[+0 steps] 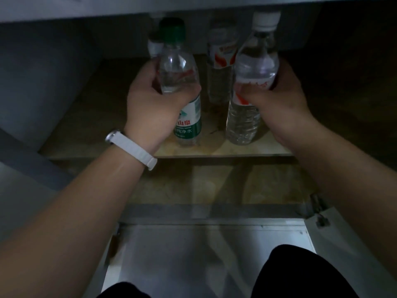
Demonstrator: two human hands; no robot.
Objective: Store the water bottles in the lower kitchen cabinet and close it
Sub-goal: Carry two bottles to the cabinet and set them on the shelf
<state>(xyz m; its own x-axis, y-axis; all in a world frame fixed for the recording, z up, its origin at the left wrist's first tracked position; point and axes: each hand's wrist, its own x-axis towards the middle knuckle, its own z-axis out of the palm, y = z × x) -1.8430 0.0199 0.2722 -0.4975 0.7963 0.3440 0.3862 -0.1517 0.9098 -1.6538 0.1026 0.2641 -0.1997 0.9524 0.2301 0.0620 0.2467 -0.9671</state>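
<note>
**Two bottles, two hands, inside the low cabinet**

The person kneels in front of the open lower cabinet, and both arms reach in. The left hand (150,97) is wrapped tight around the green-capped water bottle (182,82), gripping it at the middle, above the green and white label. The right hand (277,97) is wrapped around the white-capped water bottle (251,82), which has a red and white label. Both bottles stand upright, and their bottoms are at the cabinet floor (120,117), near its front edge. I cannot tell if they touch it or hang just above.

There is a gap between the two held bottles. Behind that gap stands another bottle with a red label (221,61), farther back. One more bottle (153,47) peeks out behind the green-capped one; only its top shows.

The cabinet floor has a lot of open room on the left side and some on the right, though the right side is dark and hard to see. The caps of the held bottles come up close to the underside of the countertop edge (129,9) above.

A white wristband (133,148) sits on the left wrist. A metal hinge (318,209) shows at the lower right of the opening. The person's dark trousers (300,274) show at the bottom.
</note>
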